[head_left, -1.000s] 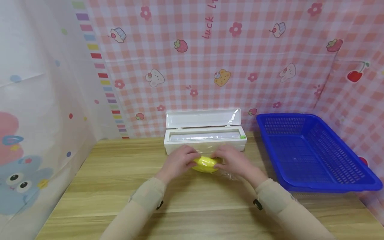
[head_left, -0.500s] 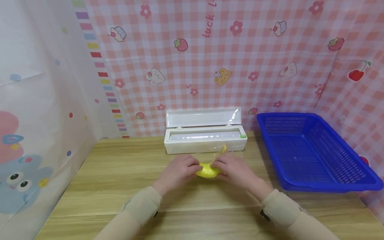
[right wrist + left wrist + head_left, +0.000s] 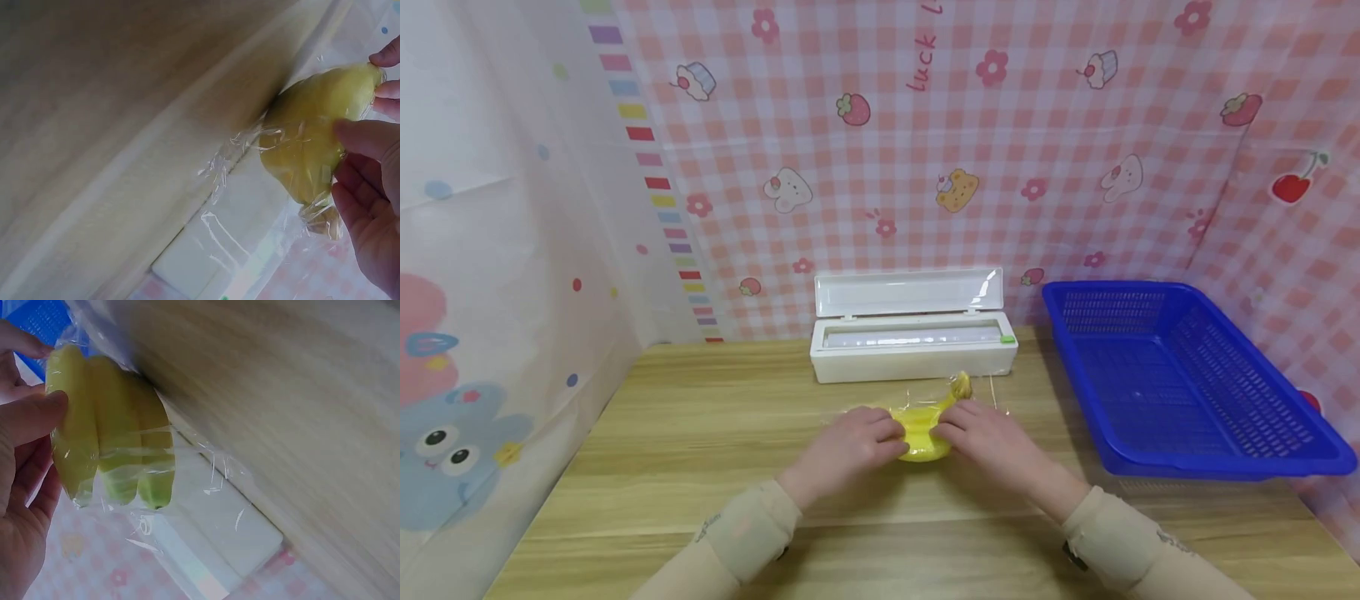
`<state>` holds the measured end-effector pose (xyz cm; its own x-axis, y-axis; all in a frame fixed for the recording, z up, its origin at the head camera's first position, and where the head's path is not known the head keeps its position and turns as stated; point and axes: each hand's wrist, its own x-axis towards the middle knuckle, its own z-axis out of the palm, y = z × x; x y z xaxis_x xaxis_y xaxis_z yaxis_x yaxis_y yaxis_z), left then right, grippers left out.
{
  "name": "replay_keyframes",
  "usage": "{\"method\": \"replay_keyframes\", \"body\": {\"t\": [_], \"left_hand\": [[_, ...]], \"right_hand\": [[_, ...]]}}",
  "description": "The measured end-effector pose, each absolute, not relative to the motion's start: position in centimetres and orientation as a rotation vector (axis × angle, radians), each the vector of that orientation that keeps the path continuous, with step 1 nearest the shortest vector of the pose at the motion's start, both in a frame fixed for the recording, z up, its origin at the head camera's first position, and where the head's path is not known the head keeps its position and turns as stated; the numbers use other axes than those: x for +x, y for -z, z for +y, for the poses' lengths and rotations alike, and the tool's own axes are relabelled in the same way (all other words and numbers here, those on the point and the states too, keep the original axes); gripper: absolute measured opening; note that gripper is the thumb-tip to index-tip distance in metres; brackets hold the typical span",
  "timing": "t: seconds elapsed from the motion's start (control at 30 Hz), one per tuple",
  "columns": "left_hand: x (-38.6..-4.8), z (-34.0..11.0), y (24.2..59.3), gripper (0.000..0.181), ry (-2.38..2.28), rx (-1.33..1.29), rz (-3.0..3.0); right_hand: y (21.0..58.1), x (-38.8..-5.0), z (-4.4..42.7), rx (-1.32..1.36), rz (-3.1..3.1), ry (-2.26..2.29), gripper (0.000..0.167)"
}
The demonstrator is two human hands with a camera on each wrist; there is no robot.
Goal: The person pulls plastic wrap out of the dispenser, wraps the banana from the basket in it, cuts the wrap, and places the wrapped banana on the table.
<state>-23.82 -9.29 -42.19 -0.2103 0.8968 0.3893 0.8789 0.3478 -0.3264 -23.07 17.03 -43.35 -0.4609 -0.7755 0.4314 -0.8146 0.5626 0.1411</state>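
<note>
A bunch of yellow bananas (image 3: 921, 437) lies in front of the person between both hands, its stem end pointing to the back right. Clear plastic film (image 3: 153, 450) wraps round the bananas, with loose crinkled edges standing out at the sides. The left hand (image 3: 853, 442) grips the left end, its thumb on the near banana in the left wrist view. The right hand (image 3: 988, 437) grips the other end close to the stem (image 3: 322, 220), thumb on one side and fingers on the other.
Behind the hands stands a white cling film box (image 3: 913, 362) with its lid up and a roll inside. A blue plastic basket (image 3: 1157, 400) sits at the right on the wooden table (image 3: 700, 433). Patterned cloth (image 3: 887, 150) hangs behind.
Both hands have drawn the bananas toward the person, away from the white box. The bunch has turned in the fingers, and its stem and more of the yellow peel now show.
</note>
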Motion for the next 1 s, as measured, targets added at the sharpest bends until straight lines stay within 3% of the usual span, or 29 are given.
{"method": "replay_keyframes", "body": {"t": [0.37,0.6,1.0], "left_hand": [[-22.4,-8.3,42.8,0.023,-0.266,-1.533,-2.150],[-22.1,-7.9,41.8,0.022,0.096,-1.549,-2.243],[-24.7,-8.9,36.8,0.027,0.615,-1.423,-2.324]], "right_hand": [[43.8,-22.6,17.2,1.285,-2.458,-0.030,0.030],[43.7,-22.5,17.5,1.254,-2.480,-0.304,0.027],[43.1,-22.7,17.9,0.752,-2.563,-0.928,0.021]]}}
